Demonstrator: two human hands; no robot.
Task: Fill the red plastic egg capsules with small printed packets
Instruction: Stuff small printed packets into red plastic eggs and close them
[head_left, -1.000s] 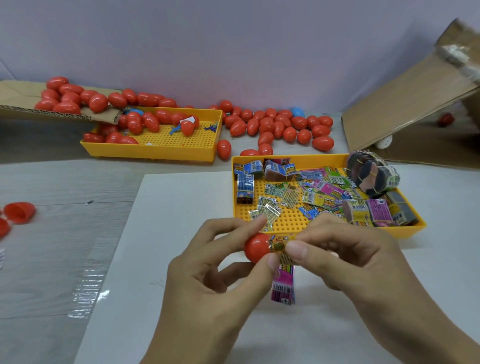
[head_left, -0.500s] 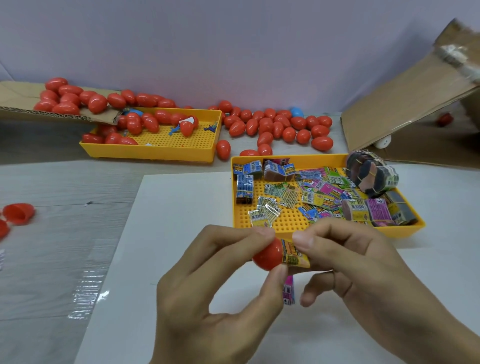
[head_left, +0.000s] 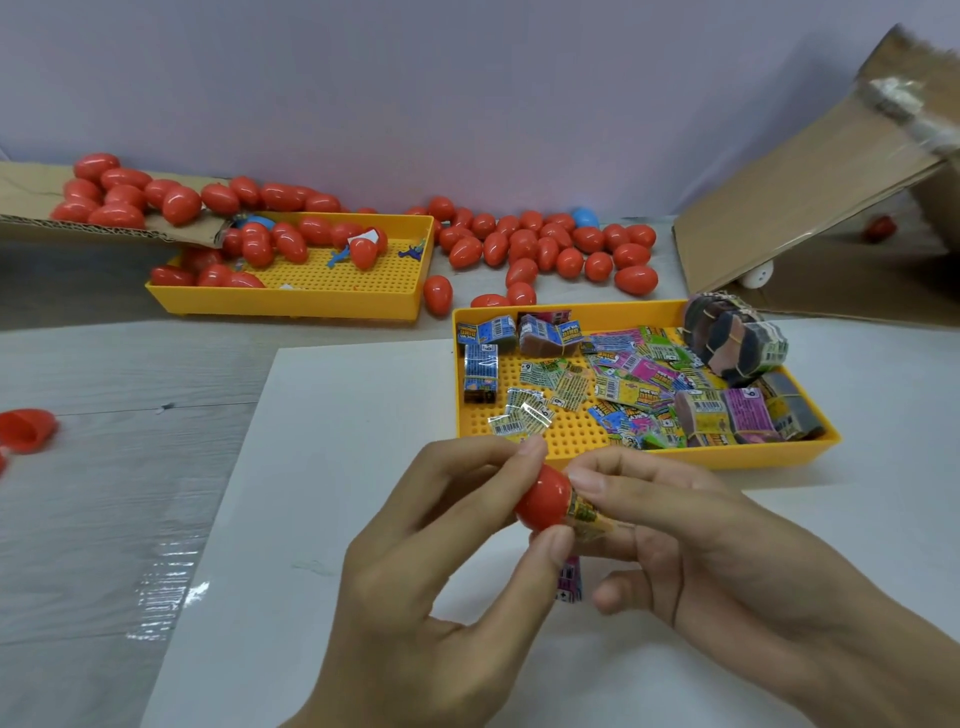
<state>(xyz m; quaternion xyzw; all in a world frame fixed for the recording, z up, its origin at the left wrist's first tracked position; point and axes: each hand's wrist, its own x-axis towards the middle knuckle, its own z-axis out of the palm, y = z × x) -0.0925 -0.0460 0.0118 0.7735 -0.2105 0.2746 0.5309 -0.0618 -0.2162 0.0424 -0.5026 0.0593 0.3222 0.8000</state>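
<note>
My left hand (head_left: 431, 587) pinches a red egg capsule half (head_left: 543, 499) between fingertips and thumb, its open side facing right. Pinched in my right hand (head_left: 717, 561) is a small printed packet (head_left: 589, 517), one end inside the capsule's mouth. A pink packet (head_left: 569, 582) lies on the white sheet (head_left: 332, 467) just under my hands, partly hidden. Behind them a yellow tray (head_left: 571, 447) holds several loose and bundled printed packets (head_left: 644, 384).
A second yellow tray (head_left: 291, 301) at the back left holds red eggs. Many more red eggs (head_left: 545, 244) lie along the wall and on a cardboard flap (head_left: 31, 197). An open red half (head_left: 26, 428) sits at far left. A cardboard box (head_left: 810, 197) leans at right.
The capsule tipped so its mouth faces right, and my right hand pushed the yellow packet further in. The pink packet that hung below now lies on the sheet.
</note>
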